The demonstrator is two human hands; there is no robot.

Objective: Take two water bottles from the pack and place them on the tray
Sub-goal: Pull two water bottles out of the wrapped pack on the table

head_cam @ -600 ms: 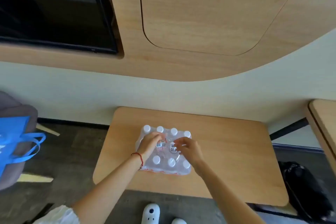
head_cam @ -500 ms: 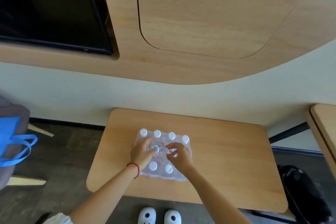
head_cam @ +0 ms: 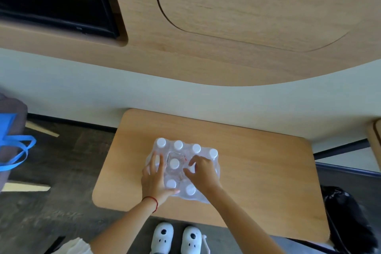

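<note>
A shrink-wrapped pack of water bottles [head_cam: 185, 151] with white caps stands on a light wooden table [head_cam: 257, 171]. My left hand [head_cam: 154, 179] lies flat on the pack's left side, fingers spread over the wrap. My right hand [head_cam: 203, 172] rests on the pack's right half, its fingers curled down into the wrap near the middle. One white cap [head_cam: 174, 163] shows between the two hands where the wrap looks torn. I see no tray in this view.
The table's right half is bare wood. A blue bag [head_cam: 12, 150] hangs on a grey chair at the left. A black bag [head_cam: 348, 218] lies on the floor at the right. White slippers [head_cam: 177, 237] show under the table's near edge.
Both hands have spread apart on the pack: the left slid to the left side, the right toward the right. The middle cap now shows between them. The camera tilted down.
</note>
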